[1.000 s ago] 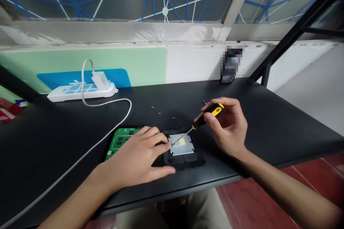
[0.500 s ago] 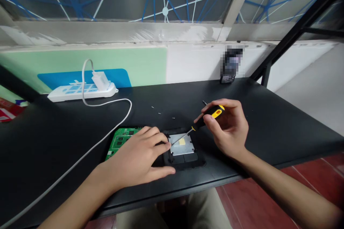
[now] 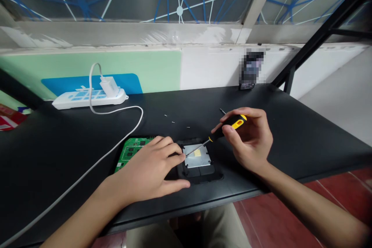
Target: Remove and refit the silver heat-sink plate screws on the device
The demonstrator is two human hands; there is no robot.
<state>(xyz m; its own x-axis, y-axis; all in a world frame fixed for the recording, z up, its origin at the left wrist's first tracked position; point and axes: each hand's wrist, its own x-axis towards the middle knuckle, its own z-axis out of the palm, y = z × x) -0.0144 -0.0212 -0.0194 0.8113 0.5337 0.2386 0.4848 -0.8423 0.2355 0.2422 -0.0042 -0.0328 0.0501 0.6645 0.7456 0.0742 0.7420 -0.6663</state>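
Note:
My right hand [image 3: 251,139] grips a black-and-yellow screwdriver [image 3: 229,128] by its handle, the shaft slanting down to the left. Its tip meets the left edge of a silver metal plate [image 3: 200,161], which bears a small yellow pad [image 3: 197,153]. The plate sits in a black plastic housing [image 3: 216,176]. My left hand [image 3: 158,170] lies open with fingers spread, its index fingertip beside the screwdriver tip and its thumb over the housing. Under that hand a green circuit board [image 3: 132,149] is partly hidden.
Several small screws [image 3: 173,122] lie on the black table [image 3: 162,100] beyond the housing. Behind my right hand pokes a thin metal shaft [image 3: 222,111]. A white power strip [image 3: 87,99] with a charger [image 3: 109,86] and cable [image 3: 116,151] occupies the left. A phone [image 3: 251,71] leans on the wall.
The screwdriver handle and my right hand have shifted slightly to the right, while the tip stays at the plate's left edge. My left hand keeps its place.

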